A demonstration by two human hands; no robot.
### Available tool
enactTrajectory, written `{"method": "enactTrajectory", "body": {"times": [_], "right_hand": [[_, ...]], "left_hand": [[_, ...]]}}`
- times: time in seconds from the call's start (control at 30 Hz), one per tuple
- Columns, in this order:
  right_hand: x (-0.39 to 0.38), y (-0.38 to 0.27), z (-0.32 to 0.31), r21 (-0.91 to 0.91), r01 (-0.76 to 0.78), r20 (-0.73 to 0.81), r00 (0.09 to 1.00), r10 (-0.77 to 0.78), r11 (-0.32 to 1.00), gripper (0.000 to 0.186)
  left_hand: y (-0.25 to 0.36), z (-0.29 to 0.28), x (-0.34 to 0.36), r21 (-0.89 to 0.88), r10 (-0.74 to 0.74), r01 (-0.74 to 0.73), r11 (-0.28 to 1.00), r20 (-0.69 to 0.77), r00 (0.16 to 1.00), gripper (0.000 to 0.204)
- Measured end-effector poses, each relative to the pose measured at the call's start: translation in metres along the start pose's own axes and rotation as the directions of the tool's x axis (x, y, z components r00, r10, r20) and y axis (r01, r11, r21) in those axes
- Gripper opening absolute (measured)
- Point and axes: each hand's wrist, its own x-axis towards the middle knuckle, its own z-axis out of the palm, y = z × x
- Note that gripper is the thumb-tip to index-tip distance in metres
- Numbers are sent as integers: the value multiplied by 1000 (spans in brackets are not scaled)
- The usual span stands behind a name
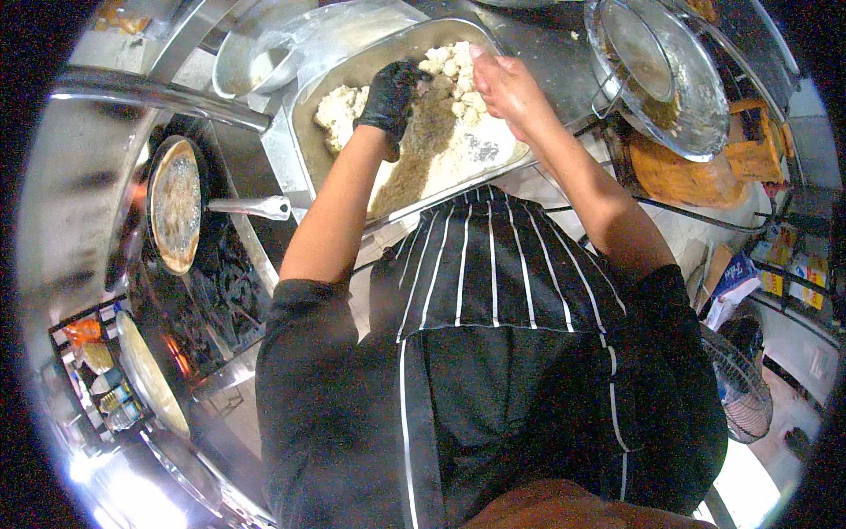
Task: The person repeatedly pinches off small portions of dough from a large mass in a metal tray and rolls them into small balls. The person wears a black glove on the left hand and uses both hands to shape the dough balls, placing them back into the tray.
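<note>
A deep metal tray holds pale flour across its near part. Coated, lumpy whitish pieces lie along its far right, and more lumps sit at the left. Over the middle of the tray is my left hand in a black glove, its fingers curled inward; what they close on is hidden. My right hand is bare and looks wet. Its fingers are folded together beside the right-hand lumps, and I cannot see what is inside them.
On the stove at left stands a frying pan of bubbling liquid, its handle pointing toward me. A metal bowl is behind the tray. At right are a large metal bowl with a strainer, a wooden stool and a wire basket.
</note>
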Motion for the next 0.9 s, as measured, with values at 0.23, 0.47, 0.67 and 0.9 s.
{"method": "enactTrajectory", "body": {"times": [0.23, 0.47, 0.67, 0.9], "right_hand": [[-1, 12, -1, -33, 92, 200, 976, -83, 995, 19], [-4, -5, -1, -628, 389, 295, 920, -256, 674, 23], [3, -8, 8, -892, 406, 326, 884, -335, 201, 17], [5, -8, 17, -858, 442, 513, 771, -377, -263, 23]], "left_hand": [[-2, -2, 0, -240, 204, -160, 957, 173, 964, 19], [-6, -9, 16, 531, 383, -463, 710, 260, 886, 35], [12, 4, 25, 591, 815, -683, 430, 72, 575, 32], [-43, -31, -14, 645, 343, -726, 237, 644, 684, 29]]}}
